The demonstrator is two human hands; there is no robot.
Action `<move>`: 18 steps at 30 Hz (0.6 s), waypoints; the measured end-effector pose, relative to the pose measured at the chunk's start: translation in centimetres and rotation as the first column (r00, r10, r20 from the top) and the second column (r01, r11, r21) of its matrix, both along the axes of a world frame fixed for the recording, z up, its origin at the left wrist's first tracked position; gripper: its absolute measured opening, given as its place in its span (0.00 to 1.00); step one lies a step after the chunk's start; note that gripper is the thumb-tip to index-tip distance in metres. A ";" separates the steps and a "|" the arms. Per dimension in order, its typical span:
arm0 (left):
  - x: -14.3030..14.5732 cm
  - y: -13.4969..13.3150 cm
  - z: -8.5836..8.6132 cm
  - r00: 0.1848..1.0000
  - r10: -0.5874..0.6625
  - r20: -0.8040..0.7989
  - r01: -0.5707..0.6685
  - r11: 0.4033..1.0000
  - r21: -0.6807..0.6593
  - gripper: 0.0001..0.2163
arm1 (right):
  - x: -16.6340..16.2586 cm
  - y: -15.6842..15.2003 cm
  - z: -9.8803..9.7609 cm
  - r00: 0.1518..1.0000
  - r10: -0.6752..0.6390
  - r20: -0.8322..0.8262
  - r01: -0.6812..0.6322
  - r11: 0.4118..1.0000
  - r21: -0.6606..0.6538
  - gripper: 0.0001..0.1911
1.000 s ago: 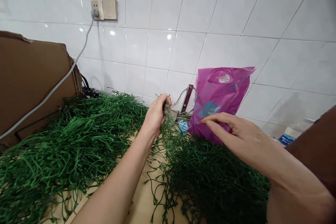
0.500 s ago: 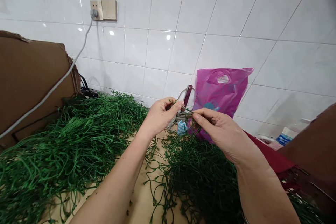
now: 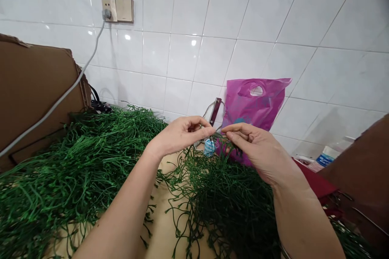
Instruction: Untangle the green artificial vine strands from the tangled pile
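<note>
Here left hand (image 3: 179,135), right hand (image 3: 258,149) pinch green strand (image 3: 217,131), apparently; magenta bag (image 3: 255,101) behind.

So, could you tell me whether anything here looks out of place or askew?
Nothing looks damaged. The green strands sprawl in tangled heaps over the table, and a cable trails from the socket across the cardboard.

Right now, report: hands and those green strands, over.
Both shut: left hand and right hand pinch green strands, nearly touching. Bunch hangs to the tabletop. Behind them purple bag, not blocking.
</note>
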State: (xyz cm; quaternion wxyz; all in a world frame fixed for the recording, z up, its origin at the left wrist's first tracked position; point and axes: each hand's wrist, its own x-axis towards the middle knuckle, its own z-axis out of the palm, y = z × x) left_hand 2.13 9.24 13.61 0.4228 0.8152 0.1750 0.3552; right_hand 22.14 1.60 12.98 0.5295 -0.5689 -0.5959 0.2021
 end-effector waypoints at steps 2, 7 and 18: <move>0.0 -0.2 0.1 0.998 0.053 -0.042 -0.051 0.997 0.051 0.12 | 0.3 0.3 -0.3 0.999 -0.019 0.039 0.020 1.000 -0.020 0.12; -0.2 0.5 -0.3 0.982 0.165 -0.091 -0.156 0.982 0.106 0.11 | 0.8 0.2 -0.1 0.997 -0.047 0.062 0.051 0.997 -0.060 0.12; 0.3 0.7 -0.6 0.972 0.223 -0.081 -0.220 0.974 0.047 0.10 | 1.4 0.0 -0.1 0.944 -0.253 0.213 0.236 0.966 0.105 0.14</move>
